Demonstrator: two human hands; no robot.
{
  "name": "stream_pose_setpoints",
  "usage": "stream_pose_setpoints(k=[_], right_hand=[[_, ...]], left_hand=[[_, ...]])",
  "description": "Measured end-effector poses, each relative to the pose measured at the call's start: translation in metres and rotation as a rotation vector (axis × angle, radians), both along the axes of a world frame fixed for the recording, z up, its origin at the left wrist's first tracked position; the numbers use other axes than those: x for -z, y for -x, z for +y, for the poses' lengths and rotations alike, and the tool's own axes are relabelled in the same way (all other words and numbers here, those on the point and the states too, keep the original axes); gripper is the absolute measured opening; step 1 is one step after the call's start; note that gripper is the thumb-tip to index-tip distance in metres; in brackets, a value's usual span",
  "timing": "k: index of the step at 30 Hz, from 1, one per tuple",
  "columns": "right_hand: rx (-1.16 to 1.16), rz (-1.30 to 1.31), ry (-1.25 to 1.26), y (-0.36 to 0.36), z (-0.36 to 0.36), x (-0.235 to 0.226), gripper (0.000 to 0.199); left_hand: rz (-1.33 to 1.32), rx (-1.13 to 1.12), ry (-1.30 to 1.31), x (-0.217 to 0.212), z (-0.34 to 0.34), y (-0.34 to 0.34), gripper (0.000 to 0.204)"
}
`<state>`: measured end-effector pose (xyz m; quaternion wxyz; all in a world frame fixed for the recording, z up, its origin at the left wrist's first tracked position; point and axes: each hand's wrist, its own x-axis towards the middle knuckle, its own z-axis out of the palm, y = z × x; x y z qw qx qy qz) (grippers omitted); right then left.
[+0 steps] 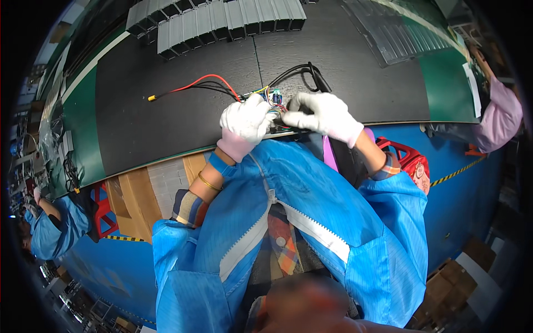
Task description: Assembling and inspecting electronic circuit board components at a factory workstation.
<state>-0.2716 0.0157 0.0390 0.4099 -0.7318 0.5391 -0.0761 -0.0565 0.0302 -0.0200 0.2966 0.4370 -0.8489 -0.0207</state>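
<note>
At the table's near edge lies a small circuit board [276, 96] with blue and green parts and a bundle of thin coloured wires [281, 109]. My left hand [246, 119], in a white glove, is closed at the board's left side; its curled fingers hide what they hold. From the right, my gloved right hand [323, 114] pinches at the thin wires with thumb and forefinger. A red lead [208, 76] and black leads run left from the board to a yellow connector [152, 97]. Behind my right hand a thick black cable [317, 79] lies looped.
Grey metal housings [233, 22] stand in rows at the table's far side. Clear plastic trays [397, 39] lie at the far right. Below the table edge are a cardboard box [136, 200] and a red stool [402, 155]. Co-workers sit at both sides.
</note>
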Motion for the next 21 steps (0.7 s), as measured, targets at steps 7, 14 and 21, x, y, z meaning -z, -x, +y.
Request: stream_pose_setpoints(k=[7,14,21], right_hand=[[0.039,-0.585,-0.228,0.004,0.016,0.015,0.038],[-0.153,-0.352,-0.289,0.005,0.006,0.016,0.029],[-0.394,0.553,0.342,0.007,-0.012,-0.011,0.022]], left_hand=[[0.077,-0.004,0.010,-0.002,-0.001,0.003,0.015],[0.068,-0.009,-0.016,-0.005,-0.001,0.004,0.013],[0.050,-0.014,-0.034,-0.003,-0.001,0.002,0.016]])
